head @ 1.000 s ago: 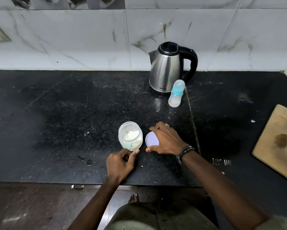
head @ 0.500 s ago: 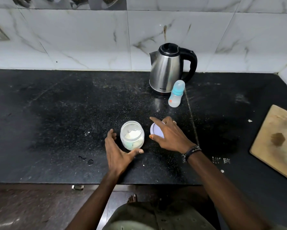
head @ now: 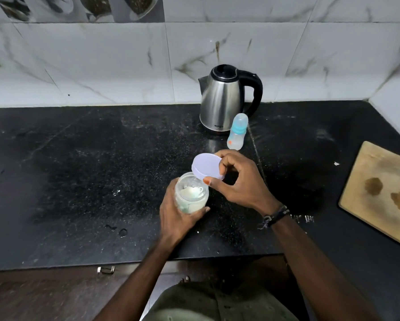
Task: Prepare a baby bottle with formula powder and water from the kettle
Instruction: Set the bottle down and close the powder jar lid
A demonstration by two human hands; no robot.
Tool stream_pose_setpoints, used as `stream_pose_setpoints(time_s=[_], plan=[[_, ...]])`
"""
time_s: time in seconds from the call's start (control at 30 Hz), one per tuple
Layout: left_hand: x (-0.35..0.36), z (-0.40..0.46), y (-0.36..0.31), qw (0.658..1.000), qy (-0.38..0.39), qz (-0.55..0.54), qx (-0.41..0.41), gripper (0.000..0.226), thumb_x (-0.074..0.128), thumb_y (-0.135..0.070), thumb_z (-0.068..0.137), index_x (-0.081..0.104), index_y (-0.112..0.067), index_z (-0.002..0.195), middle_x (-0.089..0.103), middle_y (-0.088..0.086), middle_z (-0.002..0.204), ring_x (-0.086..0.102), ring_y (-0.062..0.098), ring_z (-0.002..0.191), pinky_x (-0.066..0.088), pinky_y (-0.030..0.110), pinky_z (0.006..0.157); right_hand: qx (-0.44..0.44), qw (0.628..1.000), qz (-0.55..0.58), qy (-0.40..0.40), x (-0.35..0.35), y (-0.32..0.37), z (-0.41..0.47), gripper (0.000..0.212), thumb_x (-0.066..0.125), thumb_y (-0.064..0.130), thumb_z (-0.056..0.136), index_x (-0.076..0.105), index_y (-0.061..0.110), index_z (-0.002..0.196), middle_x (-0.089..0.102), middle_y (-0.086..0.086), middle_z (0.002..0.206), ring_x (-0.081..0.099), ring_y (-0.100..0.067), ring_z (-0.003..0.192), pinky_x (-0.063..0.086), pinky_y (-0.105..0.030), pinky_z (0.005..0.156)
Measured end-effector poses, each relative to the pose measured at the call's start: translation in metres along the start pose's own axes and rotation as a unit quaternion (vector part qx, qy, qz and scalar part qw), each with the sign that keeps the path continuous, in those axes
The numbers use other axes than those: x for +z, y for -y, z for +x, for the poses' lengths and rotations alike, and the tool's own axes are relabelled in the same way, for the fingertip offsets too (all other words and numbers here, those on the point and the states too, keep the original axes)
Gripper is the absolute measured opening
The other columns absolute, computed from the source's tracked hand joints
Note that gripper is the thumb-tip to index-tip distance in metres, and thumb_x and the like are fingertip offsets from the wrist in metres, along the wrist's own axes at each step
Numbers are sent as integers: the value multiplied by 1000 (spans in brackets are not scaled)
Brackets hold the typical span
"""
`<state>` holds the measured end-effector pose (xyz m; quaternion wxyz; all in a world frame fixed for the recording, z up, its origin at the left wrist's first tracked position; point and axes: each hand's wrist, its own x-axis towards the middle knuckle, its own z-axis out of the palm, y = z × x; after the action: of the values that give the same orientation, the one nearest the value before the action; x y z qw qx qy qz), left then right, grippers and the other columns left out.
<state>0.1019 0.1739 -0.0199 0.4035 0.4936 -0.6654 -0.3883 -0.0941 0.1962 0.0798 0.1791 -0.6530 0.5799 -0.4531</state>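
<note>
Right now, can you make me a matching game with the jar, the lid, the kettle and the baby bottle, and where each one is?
Things:
1. clear plastic jar of white powder
2. round pale purple lid
3. shiny steel kettle with black handle
4. small baby bottle with blue collar

Places:
A. standing by the wall tiles
B. pinched in the right hand
C. standing just in front of the kettle
D. gripped in the left hand

Pairs: 1-D, 2-B, 3-A, 4-C

The clear plastic formula jar (head: 192,193), open-mouthed with white powder low inside, is gripped around its wall by the left hand (head: 179,210). Its round pale lilac lid (head: 207,167) is pinched at the rim by the right hand (head: 237,179), tilted just above the jar's mouth. Beyond both grips, the capped baby bottle (head: 237,132) with a teal collar stands upright just beside the steel kettle (head: 224,100), whose black handle faces right.
</note>
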Motion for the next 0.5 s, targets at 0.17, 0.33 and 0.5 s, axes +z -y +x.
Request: stream_pose_setpoints(time_s=[0.17,0.33,0.5], plan=[[5,-4,-13,1000,8,-20,7,98,99,-45,55,49,-32,139,68,-8,130,67,15,117,58,48,95,-34,993,-74,81,-6,13,-1,35,83,30,70,50,27,61,67,-5,120,60,-12,119,44,-40,101],[8,-4,-32,999,1,-43,16,94,94,-49,56,49,-42,137,68,-9,130,67,11,118,57,45,98,-38,978,-126,163,-16,28,4,36,79,30,73,56,23,100,62,2,121,59,-17,113,45,-38,98],[9,-5,-40,999,0,-41,8,92,91,-52,53,49,-44,134,67,-16,127,64,2,118,57,35,98,-34,950,-199,239,-23,36,7,73,69,30,75,44,28,144,54,1,129,56,-21,118,47,-39,99]])
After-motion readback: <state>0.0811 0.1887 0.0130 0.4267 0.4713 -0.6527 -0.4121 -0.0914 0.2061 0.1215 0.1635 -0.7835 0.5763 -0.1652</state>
